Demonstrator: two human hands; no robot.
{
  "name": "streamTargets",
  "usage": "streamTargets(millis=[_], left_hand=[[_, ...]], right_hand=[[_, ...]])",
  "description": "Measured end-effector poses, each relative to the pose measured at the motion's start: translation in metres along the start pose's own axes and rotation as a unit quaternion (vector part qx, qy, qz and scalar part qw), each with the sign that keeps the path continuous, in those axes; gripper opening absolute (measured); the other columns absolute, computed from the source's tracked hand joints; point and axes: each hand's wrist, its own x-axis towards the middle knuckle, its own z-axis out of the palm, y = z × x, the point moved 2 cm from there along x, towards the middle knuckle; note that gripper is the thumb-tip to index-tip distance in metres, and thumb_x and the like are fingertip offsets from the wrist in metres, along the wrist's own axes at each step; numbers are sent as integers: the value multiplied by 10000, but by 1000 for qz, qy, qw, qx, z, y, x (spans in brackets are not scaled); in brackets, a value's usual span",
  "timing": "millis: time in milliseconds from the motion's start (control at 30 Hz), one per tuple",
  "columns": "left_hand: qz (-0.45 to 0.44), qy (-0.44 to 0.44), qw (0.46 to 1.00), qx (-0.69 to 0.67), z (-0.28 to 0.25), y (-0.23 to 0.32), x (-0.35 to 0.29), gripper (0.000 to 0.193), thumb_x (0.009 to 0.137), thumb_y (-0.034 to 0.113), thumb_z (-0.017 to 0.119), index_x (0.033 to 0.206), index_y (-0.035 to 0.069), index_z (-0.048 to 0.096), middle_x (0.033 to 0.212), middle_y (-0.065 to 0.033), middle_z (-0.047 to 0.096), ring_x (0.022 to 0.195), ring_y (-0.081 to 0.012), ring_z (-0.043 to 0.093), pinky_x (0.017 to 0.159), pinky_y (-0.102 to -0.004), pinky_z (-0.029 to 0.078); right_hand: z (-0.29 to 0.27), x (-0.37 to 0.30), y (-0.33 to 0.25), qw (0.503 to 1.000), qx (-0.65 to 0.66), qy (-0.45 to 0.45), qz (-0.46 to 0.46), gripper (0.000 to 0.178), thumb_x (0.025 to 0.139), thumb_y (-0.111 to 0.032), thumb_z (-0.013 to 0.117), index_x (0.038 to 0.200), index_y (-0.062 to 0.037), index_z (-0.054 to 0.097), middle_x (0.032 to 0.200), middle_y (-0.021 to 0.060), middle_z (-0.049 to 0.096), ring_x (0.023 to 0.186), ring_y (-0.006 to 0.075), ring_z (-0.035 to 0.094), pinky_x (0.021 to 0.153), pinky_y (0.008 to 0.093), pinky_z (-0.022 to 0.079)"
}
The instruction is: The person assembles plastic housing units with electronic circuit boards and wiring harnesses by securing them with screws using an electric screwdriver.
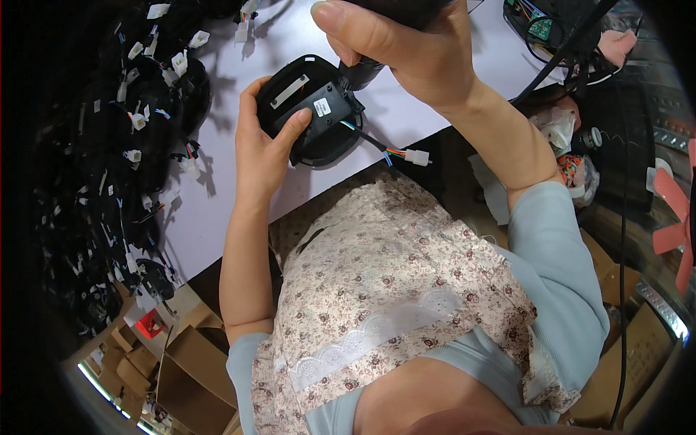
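Observation:
A rounded black plastic housing (308,98) lies on the white table, showing a small white label and a pale strip. My left hand (262,152) grips its left side, the thumb pressed on the face and the fingers around the far edge. From its right side runs a short cable with coloured wires, ending in a white plug connector (416,157) beyond the table's near edge. My right hand (417,54) is closed around a black power screwdriver (361,74), partly cut off by the upper edge. Its nose points down at the housing's upper right side; the bit's tip is hard to make out.
Many black units with white connectors (179,64) are heaped along the left of the white table (206,239). At upper right sits an opened black unit with a green circuit board (540,27), near a black cable (562,54). Cardboard boxes (192,380) stand below left; a pink fan (674,206) is far right.

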Motion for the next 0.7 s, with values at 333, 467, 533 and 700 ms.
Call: streamTargets(millis=[333,467,533,700], left_hand=[[218,62,909,350,3,7,-13,361,857,245,813,1158,77,707,1493,-193,422,1329,-396,446,1114,-456,380],[190,31,942,273,5,2,-12,524,789,363,867,1157,43,674,1527,-213,386,1355,-418,449,1088,-486,429],[214,37,934,282,7,4,-14,580,757,383,887,1164,38,659,1532,-226,375,1363,-422,443,1089,-484,431],[221,33,923,312,10,5,-14,610,704,301,934,1140,9,623,1531,-249,373,1380,-429,434,1090,-466,435]], right_hand=[[-9,3,-5,999,-33,2,-28,229,854,29,752,1056,-12,652,909,17,670,799,84,637,699,262,515],[-5,2,-1,998,-7,11,-56,226,847,32,755,1050,-1,663,931,34,684,805,96,647,702,266,527],[-5,1,4,998,22,13,-52,215,844,35,756,1040,7,671,960,51,697,814,106,656,713,275,539],[-7,0,5,998,31,22,-57,208,843,38,753,1033,11,673,956,51,698,814,108,661,715,279,550]])
